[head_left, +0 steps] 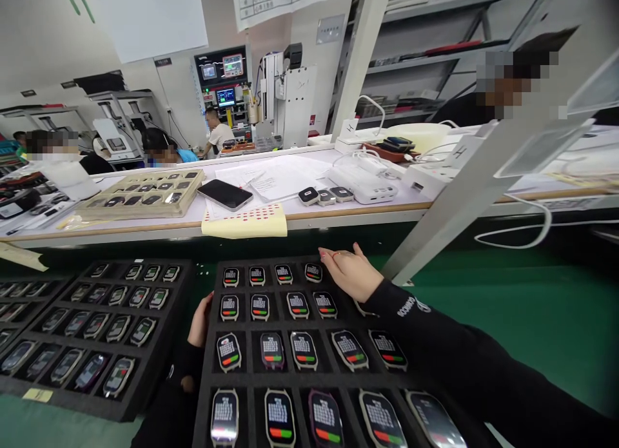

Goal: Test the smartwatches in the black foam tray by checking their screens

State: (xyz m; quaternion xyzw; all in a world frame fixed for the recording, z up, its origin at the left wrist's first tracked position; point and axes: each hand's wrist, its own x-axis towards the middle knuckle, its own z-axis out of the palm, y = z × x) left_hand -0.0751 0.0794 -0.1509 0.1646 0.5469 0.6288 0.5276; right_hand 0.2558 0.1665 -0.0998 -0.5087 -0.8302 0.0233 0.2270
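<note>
In front of me lies a black foam tray (249,370) with rows of smartwatch heads in its slots, most screens lit with white text above red and green bars. My left hand (198,322) is closed at the tray's left edge, its fingers partly hidden behind the side. Over the back right corner reaches my right hand (353,272), fingers stretched out and apart, beside a smartwatch (314,272) in the back row. Nothing shows in its grasp. Under my right wrist, another smartwatch (365,309) is mostly covered.
A second foam tray (167,335) of watches stands left on the green surface (546,306). The raised shelf holds a phone (225,194), a plastic tray (140,196), small black square devices (308,196) and a white charger (362,182). A slanted metal post (464,177) rises at right. Several people are beyond.
</note>
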